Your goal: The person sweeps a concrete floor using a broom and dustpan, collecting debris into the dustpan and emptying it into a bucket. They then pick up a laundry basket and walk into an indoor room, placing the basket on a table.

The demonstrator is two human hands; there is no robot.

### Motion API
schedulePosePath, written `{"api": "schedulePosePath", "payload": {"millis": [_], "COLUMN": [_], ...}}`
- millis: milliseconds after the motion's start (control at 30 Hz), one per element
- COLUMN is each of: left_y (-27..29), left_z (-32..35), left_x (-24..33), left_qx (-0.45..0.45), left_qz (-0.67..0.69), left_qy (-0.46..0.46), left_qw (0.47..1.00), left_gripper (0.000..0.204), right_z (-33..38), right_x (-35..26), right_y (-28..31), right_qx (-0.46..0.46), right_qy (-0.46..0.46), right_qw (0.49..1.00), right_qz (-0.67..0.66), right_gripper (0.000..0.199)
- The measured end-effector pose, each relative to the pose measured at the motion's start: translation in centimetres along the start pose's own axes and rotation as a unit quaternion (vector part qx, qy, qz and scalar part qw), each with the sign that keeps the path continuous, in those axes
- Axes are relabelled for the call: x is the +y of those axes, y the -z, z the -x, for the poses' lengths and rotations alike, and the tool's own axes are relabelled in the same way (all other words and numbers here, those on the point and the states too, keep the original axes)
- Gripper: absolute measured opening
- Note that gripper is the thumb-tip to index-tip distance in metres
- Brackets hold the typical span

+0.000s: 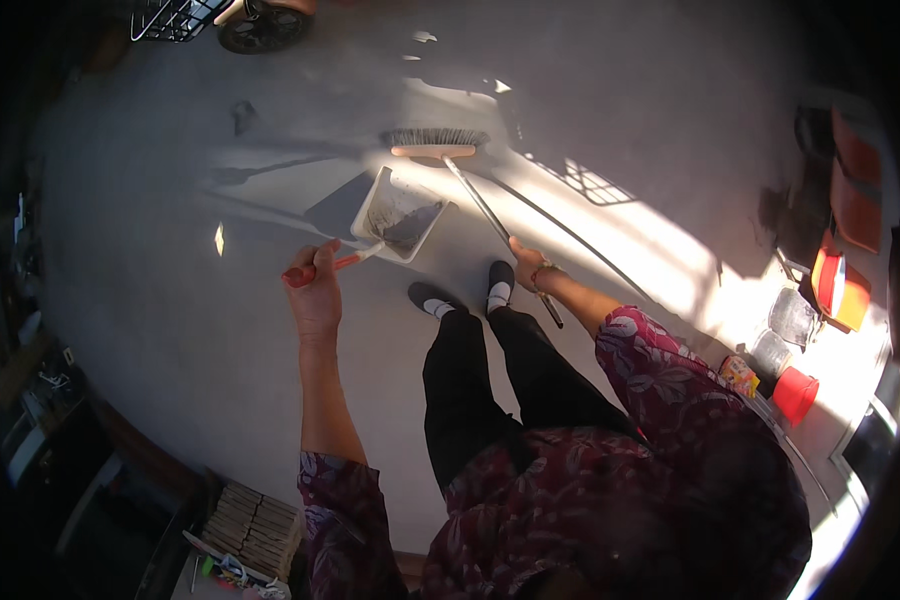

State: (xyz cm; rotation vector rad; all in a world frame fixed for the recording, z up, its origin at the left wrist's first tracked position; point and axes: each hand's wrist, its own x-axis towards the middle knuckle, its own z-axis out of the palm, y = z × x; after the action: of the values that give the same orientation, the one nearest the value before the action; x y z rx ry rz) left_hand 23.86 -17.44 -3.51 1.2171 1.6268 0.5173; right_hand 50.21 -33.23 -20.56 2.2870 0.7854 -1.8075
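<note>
My left hand (pixel 315 290) is closed around the red handle of a white dustpan (pixel 435 238). Grey dust and fine debris lie in the pan, which is in front of my feet. My right hand (pixel 533 265) grips the pale metal pole of a broom (pixel 433 152). The broom's head is pale orange with dark bristles, and it is just beyond the pan, bristles pointing away from me. The pole slants back past my right hand, its dark end near my leg. Whether the pan or bristles touch the floor I cannot tell.
Grey floor (pixel 200 330) spreads around me, crossed by bright sunlight and shadows. A wheeled vehicle (pixel 265 27) with a black basket stands far left. Along the right are orange chairs (pixel 855 180) and a red container (pixel 795 394). Stacked slats (pixel 250 525) lie at the near left.
</note>
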Motion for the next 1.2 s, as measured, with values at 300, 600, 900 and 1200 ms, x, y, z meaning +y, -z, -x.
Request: {"api": "schedulePosePath", "payload": {"millis": [300,600,900,1200], "left_y": [6.1,20.6,32.8,40.5], "left_z": [2.2,4.5,5.1,4.5], "left_x": [-1.6,-5.9,-12.2,-18.7], "left_qx": [0.024,0.0,0.066,0.132], "left_qz": [0.065,0.036,0.08,0.041], "left_qy": [0.003,0.022,0.047,0.104], "left_qw": [0.998,0.999,0.993,0.985], "left_gripper": [0.023,0.027,0.029,0.023], "right_z": [16.3,4.9,11.6,14.4], "right_x": [10.1,0.6,-10.0,-4.2], "right_y": [1.3,-7.5,-25.3,-18.3], "right_qx": [-0.082,0.069,-0.118,0.096], "right_qy": [-0.036,-0.051,-0.019,-0.074], "right_qw": [0.965,0.907,0.847,0.845], "right_qz": [-0.247,-0.412,-0.518,-0.522], "right_gripper": [0.06,0.02,0.062,0.048]}}
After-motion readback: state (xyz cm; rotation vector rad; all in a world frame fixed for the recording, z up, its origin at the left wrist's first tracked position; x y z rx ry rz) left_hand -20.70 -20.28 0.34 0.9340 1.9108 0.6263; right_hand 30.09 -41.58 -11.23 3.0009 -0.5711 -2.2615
